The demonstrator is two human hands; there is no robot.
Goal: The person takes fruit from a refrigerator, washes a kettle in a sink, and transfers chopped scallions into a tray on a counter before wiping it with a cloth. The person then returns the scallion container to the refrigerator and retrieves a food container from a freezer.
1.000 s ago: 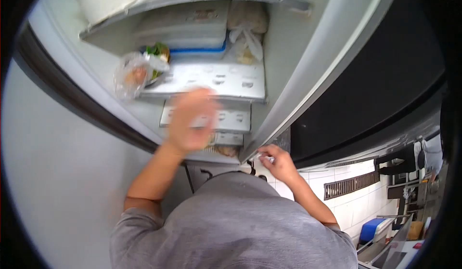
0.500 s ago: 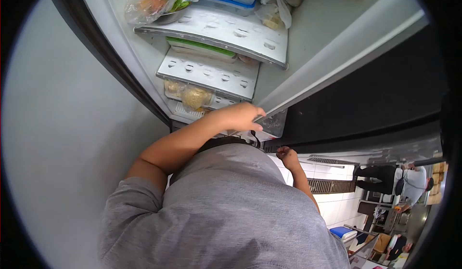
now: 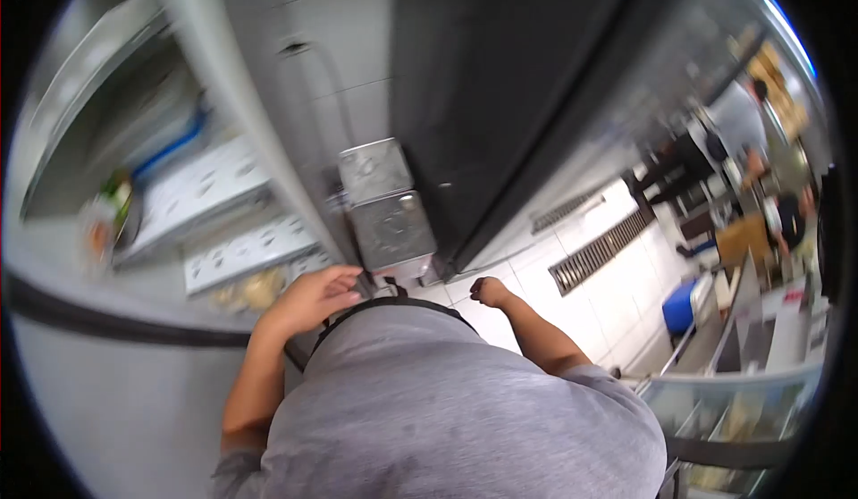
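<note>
My left hand (image 3: 315, 302) is beside the front edge of an open refrigerator, fingers stretched and thumb apart, with nothing visible in it. White shelves with holes (image 3: 210, 186) fill the refrigerator. A clear bag of food (image 3: 96, 235) sits on the upper shelf, and a bag of something yellowish (image 3: 259, 292) lies lower, close to my left hand. Past my fingertips, two grey lidded containers (image 3: 393, 231) stand in the gap beside a black appliance panel (image 3: 500, 79). At my right side, over the tiled floor, my right hand (image 3: 487, 292) is curled closed; no object shows in it.
A floor drain grate (image 3: 599, 253) runs through the white tiles on the right. Farther off are a person in dark trousers (image 3: 675, 168), a second person, a cardboard box (image 3: 742, 240) and a blue cooler (image 3: 681, 307). A glass-fronted case (image 3: 742, 410) stands at lower right.
My view has swung right, so the refrigerator shelves now sit at the left and the grey containers show fully. My left hand is now by the refrigerator's edge; my right hand stays curled.
</note>
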